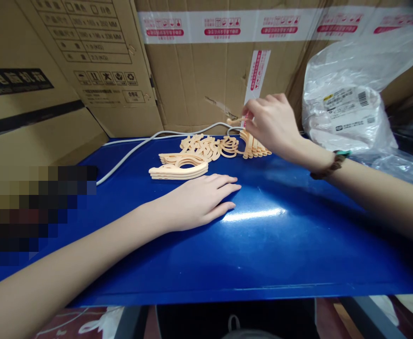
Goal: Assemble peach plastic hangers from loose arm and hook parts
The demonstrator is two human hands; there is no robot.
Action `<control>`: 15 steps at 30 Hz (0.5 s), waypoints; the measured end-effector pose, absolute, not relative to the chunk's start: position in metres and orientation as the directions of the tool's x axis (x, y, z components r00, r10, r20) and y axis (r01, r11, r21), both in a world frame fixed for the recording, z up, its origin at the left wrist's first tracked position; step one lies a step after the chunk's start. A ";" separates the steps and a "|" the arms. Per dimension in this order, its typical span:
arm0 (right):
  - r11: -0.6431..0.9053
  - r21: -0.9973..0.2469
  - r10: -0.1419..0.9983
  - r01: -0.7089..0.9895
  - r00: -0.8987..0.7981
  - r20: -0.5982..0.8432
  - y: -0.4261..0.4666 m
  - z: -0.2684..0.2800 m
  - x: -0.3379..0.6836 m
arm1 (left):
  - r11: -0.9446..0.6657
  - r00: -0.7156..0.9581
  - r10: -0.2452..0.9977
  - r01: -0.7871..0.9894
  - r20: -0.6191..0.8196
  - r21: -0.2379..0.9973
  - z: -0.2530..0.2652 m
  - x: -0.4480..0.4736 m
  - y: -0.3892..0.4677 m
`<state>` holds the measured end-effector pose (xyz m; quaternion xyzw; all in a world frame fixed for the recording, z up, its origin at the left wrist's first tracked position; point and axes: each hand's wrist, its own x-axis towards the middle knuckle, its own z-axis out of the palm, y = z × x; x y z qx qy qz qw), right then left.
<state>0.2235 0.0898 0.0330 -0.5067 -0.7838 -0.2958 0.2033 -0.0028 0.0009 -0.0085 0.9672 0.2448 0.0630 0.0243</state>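
Note:
My left hand [208, 200] lies flat on the blue table, palm down, fingers stretched out and holding nothing. Just behind it sits a neat stack of beige plastic hanger arms [180, 170]. My right hand [271, 120] is raised over the back of the table, its fingers closed on a thin beige hanger piece [231, 121] whose end sticks out to the left. Below that hand, a row of beige hanger arms [252, 146] lies side by side. Between the row and the stack is a loose heap of curved beige hanger pieces [201, 147].
A white cable [135, 157] runs along the back of the blue table [206, 263]. Cardboard boxes [192, 75] wall off the back and left. At the right stands a clear plastic bag [354, 108] with a labelled white package inside.

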 end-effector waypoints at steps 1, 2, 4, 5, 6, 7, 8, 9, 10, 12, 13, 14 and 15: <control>0.295 0.270 0.651 0.917 -0.400 0.646 0.085 0.038 0.225 | -0.879 0.873 0.476 0.470 0.109 0.077 -0.008 -0.003 0.001; 0.286 0.273 0.639 0.919 -0.395 0.661 0.079 0.043 0.227 | -0.880 0.874 0.475 0.469 0.107 0.076 -0.008 -0.002 0.001; 0.285 0.309 0.615 0.907 -0.421 0.667 0.062 0.047 0.231 | -0.878 0.872 0.477 0.471 0.106 0.081 -0.009 -0.002 0.001; 0.303 0.373 0.584 0.877 -0.480 0.655 0.052 0.047 0.233 | -0.873 0.867 0.486 0.478 0.110 0.093 -0.009 -0.002 0.000; 0.320 0.445 0.560 0.836 -0.546 0.623 0.041 0.045 0.235 | -0.865 0.857 0.500 0.490 0.120 0.109 -0.009 -0.001 0.000; 0.341 0.517 0.530 0.785 -0.615 0.584 0.030 0.041 0.236 | -0.856 0.846 0.516 0.502 0.132 0.127 -0.010 -0.002 0.000; 0.378 0.546 0.520 0.748 -0.660 0.543 0.020 0.036 0.237 | -0.846 0.835 0.531 0.514 0.143 0.142 -0.010 -0.002 -0.001; 0.407 0.558 0.503 0.723 -0.688 0.523 0.010 0.031 0.238 | -0.841 0.828 0.539 0.520 0.152 0.150 -0.010 -0.002 -0.001; 0.471 0.559 0.477 0.683 -0.730 0.490 0.001 0.024 0.239 | -0.840 0.827 0.541 0.520 0.157 0.154 -0.011 -0.002 -0.001; 0.581 0.539 0.405 0.609 -0.791 0.458 -0.013 0.012 0.241 | -0.849 0.835 0.527 0.508 0.159 0.148 -0.011 -0.002 -0.001; 0.622 0.527 0.367 0.579 -0.810 0.457 -0.018 0.007 0.241 | -0.853 0.839 0.520 0.501 0.158 0.144 -0.011 -0.002 -0.001; 0.652 0.510 0.337 0.560 -0.818 0.467 -0.022 0.003 0.241 | -0.857 0.843 0.514 0.496 0.158 0.141 -0.011 -0.002 0.000; 0.679 0.495 0.314 0.542 -0.824 0.472 -0.024 -0.001 0.240 | -0.860 0.846 0.509 0.492 0.157 0.139 -0.011 -0.002 0.000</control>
